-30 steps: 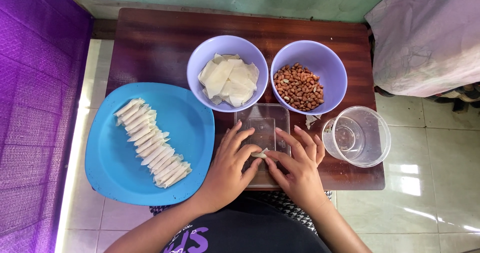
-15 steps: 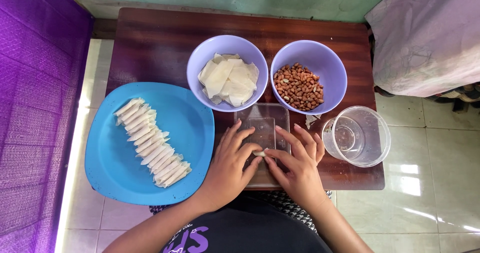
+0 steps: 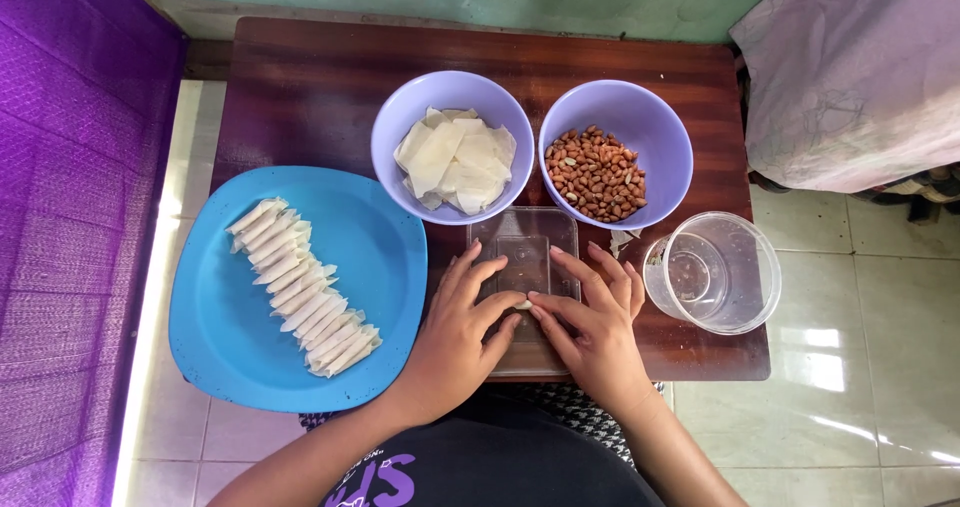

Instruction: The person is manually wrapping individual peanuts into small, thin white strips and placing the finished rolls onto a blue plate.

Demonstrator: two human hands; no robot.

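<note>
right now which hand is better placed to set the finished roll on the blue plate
Left, probably. The left hand lies right beside the blue plate and its row of rolls, while the right hand is on the far side, nearer the clear cup. Both pinch the small piece together.

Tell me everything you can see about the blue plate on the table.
The blue plate is a rounded-square dish, plastic by its look, lying flat on the dark wooden table at its left, its left and near edges overhanging. A diagonal row of pale rolled wrappers lies across it, overlapping. Its right rim sits close to the left hand; whether they touch is unclear. The rest of its surface is bare.
</note>
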